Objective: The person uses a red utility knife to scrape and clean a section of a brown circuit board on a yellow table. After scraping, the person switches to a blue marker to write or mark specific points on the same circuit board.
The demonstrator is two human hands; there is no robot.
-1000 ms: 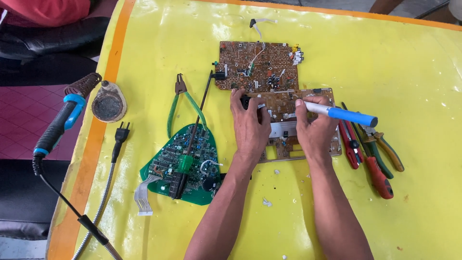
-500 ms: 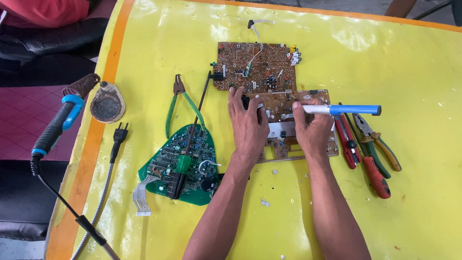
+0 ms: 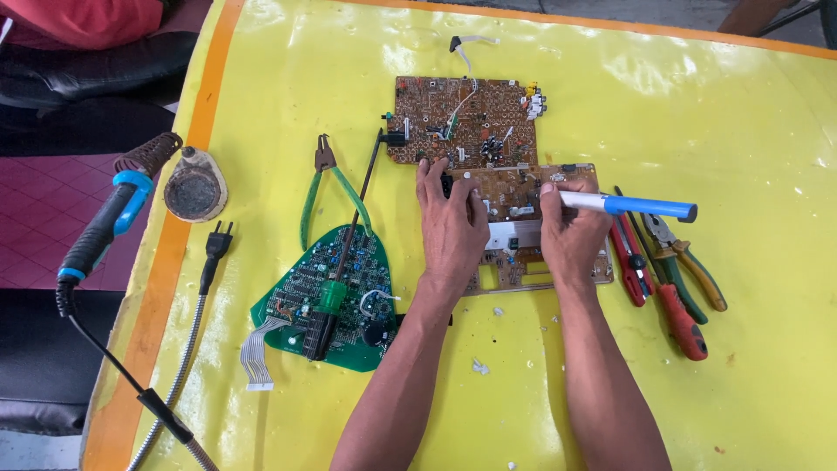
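Right hand [image 3: 571,240] grip clamped on blue-and-white tool [image 3: 628,206], tip hidden by fingers, left hand [image 3: 452,222] pressed flat on brown circuit board [image 3: 514,205], board's middle covered, lying on yellow table [image 3: 741,122].

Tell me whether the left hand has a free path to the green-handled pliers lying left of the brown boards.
Probably yes. The left hand rests on the brown board, holding nothing, and only bare yellow table and a screwdriver shaft lie between it and the green-handled pliers.
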